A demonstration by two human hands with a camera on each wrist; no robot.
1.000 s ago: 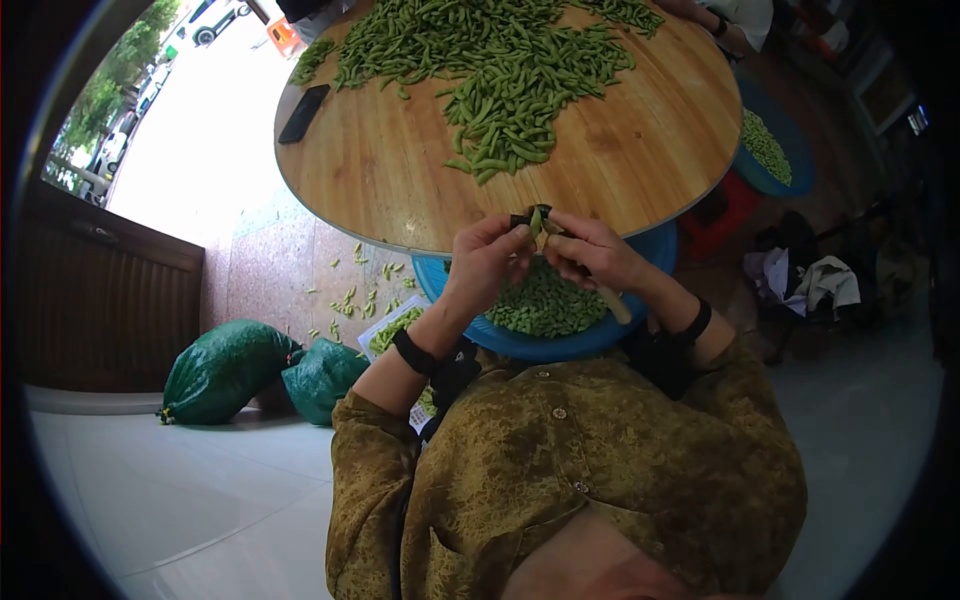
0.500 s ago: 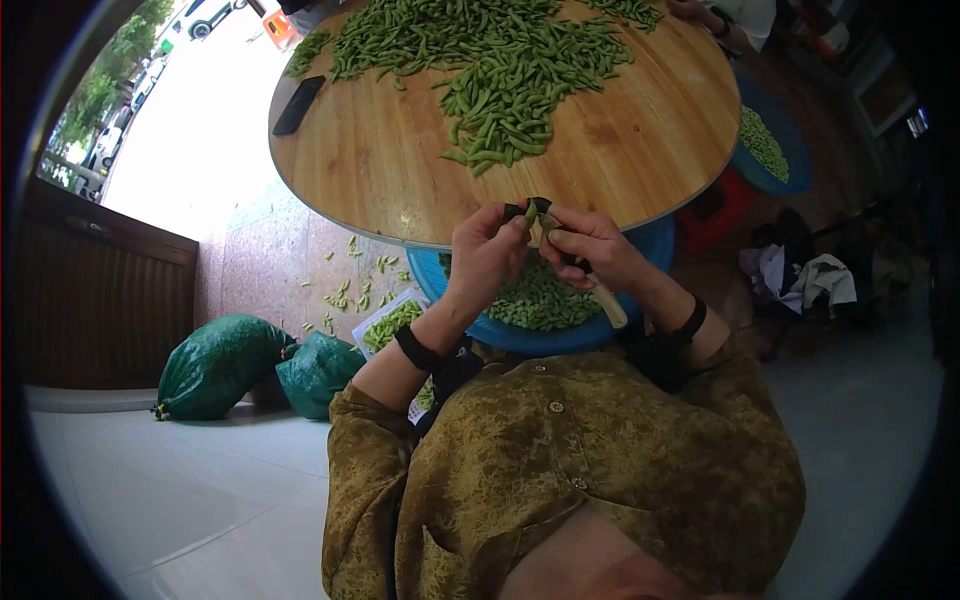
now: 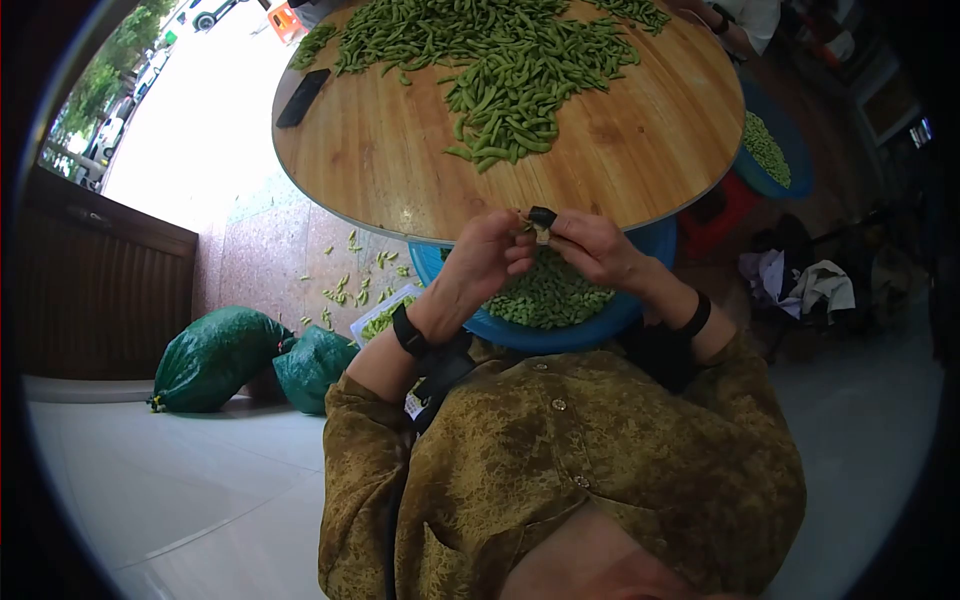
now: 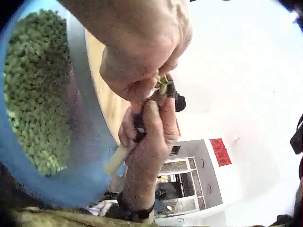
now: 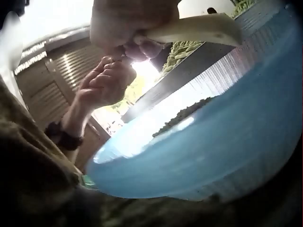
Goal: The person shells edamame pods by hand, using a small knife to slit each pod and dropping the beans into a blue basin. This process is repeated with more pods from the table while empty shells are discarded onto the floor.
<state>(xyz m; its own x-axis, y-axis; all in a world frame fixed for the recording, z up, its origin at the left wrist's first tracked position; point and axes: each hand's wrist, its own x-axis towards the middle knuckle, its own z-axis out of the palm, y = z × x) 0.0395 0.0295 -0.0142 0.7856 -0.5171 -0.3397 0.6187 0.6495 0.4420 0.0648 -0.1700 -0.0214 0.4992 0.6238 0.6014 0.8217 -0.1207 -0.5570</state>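
In the head view my left hand [image 3: 490, 250] and right hand [image 3: 598, 246] meet over a blue basin [image 3: 640, 310], close to the table's near edge. The left fingers are curled in, pinching a green bean pod [image 4: 163, 86] whose end shows in the left wrist view. My right hand grips a tool by its pale handle [image 5: 199, 30], which sticks out past the palm; its working end is hidden. Dark wrapping [image 3: 543, 216] covers a right fingertip. Shelled green beans [image 3: 550, 295] fill much of the basin below the hands.
A heap of bean pods [image 3: 505, 90] and a dark phone [image 3: 302, 98] lie on the round wooden table [image 3: 370, 170]. Green sacks [image 3: 215, 360], scattered pods and a pale tray [image 3: 385, 312] are at the left. Another basin [image 3: 800, 150] stands right, near another person's arm [image 3: 735, 40].
The left hand has turned, its fingers curling more toward the palm. The tool's pale handle, visible below the right hand earlier, is now mostly out of sight in the head view.
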